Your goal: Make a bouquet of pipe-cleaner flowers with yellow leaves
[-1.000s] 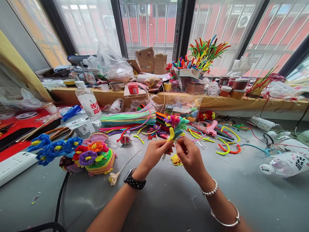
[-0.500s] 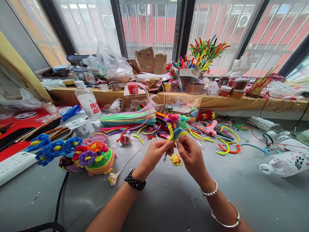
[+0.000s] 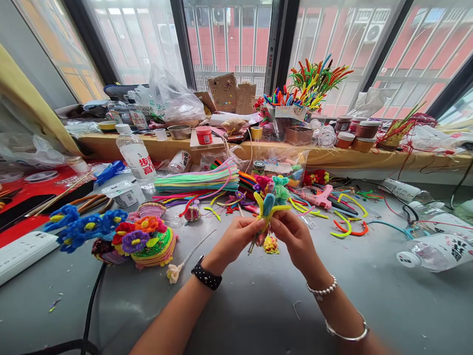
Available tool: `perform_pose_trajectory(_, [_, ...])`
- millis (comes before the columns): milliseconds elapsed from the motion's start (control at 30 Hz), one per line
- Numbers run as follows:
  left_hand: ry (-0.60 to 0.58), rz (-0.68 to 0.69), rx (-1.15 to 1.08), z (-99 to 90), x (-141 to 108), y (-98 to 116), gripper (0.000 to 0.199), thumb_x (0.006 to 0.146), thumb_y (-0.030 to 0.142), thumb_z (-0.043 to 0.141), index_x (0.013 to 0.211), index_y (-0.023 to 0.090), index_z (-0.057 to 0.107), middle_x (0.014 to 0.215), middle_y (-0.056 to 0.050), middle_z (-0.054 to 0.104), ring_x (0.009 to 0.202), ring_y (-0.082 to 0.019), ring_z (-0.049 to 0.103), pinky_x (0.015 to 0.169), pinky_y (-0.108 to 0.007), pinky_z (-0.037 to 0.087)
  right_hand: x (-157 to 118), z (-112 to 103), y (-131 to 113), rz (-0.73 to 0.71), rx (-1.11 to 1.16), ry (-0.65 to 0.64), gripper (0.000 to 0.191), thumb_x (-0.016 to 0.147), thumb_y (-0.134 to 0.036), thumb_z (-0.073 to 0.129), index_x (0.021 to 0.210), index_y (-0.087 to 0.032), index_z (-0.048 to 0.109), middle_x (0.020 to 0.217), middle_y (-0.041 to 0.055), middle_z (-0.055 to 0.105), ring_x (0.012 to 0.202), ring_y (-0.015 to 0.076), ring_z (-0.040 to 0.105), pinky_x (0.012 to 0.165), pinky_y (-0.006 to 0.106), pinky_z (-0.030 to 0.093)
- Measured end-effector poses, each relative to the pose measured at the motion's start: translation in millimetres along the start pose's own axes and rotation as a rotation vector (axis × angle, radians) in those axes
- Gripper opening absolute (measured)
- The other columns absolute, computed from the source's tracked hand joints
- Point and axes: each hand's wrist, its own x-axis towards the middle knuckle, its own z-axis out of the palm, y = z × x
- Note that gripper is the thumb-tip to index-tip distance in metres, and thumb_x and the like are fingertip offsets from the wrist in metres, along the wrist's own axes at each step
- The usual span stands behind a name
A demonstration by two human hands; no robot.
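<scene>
A small bouquet of fuzzy pipe-cleaner flowers (image 3: pixel 268 203), in pink, teal, blue and yellow, stands upright between my hands above the grey table (image 3: pixel 251 305). My left hand (image 3: pixel 240 236) is closed round its stems, whose thin ends stick out below the fingers. My right hand (image 3: pixel 293 236) pinches at the base of the yellow and blue pieces, close against the left fingertips. Just beneath the hands lies a yellow and pink fuzzy clump (image 3: pixel 271 245). Left of my left wrist is a pale flower on a long stem (image 3: pixel 173 272).
Blue fuzzy flowers (image 3: pixel 90 226) and a colourful round piece (image 3: pixel 155 249) sit at left. Behind are a pipe-cleaner bundle (image 3: pixel 195 181) and a plastic bottle (image 3: pixel 135 155). A pink glue gun (image 3: pixel 320 197) and fallen bottles (image 3: pixel 439 252) lie at right.
The bouquet has turned slightly in my fingers, so its blue piece and spread yellow pieces show more. My right hand has shifted slightly; both hands keep hold.
</scene>
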Motion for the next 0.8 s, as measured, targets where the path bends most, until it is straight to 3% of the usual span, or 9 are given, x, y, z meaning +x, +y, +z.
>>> perform_pose_trajectory(200, [-0.072, -0.029, -0.012, 1.2, -2.8, 3.5, 0.038, 0.066, 0.047, 0.059, 0.050, 0.012, 0.053, 0.040, 0.004, 0.042, 0.042, -0.006, 0.039, 0.044, -0.021, 0.028, -0.7, -4.7, 8.2, 0.157, 0.183, -0.077, 0.020, 0.073, -0.036, 0.058, 0.069, -0.017, 0.052, 0.056, -0.0039, 0.047, 0.047, 0.0066, 0.037, 0.043, 0.020, 0.030])
perform_pose_trajectory(500, [-0.152, -0.060, -0.089, -0.4, -3.0, 2.0, 0.037, 0.066, 0.045, 0.059, 0.052, 0.011, 0.055, 0.037, 0.005, 0.041, 0.039, -0.005, 0.038, 0.043, -0.021, 0.027, -0.2, -2.8, 4.3, 0.119, 0.176, -0.064, 0.015, 0.072, -0.032, 0.061, 0.074, -0.018, 0.056, 0.060, -0.0030, 0.054, 0.051, 0.0078, 0.047, 0.046, 0.020, 0.034])
perform_pose_trajectory(633, [-0.254, -0.090, -0.132, -1.6, -3.7, 1.2, 0.039, 0.067, 0.045, 0.059, 0.051, 0.011, 0.055, 0.036, 0.004, 0.040, 0.036, -0.005, 0.038, 0.040, -0.020, 0.026, -1.5, -0.5, 3.6, 0.119, 0.215, -0.150, 0.020, 0.071, -0.037, 0.060, 0.066, -0.018, 0.059, 0.061, -0.0002, 0.059, 0.056, 0.0124, 0.054, 0.051, 0.024, 0.041])
perform_pose_trajectory(800, [-0.379, -0.154, -0.257, -1.1, -4.5, -1.8, 0.038, 0.065, 0.045, 0.061, 0.051, 0.011, 0.055, 0.034, 0.004, 0.040, 0.032, -0.005, 0.034, 0.038, -0.020, 0.027, -4.9, 2.4, 11.4, 0.182, 0.319, -0.199, 0.030, 0.063, -0.048, 0.063, 0.063, -0.018, 0.061, 0.052, -0.0009, 0.059, 0.048, 0.0148, 0.055, 0.051, 0.030, 0.045])
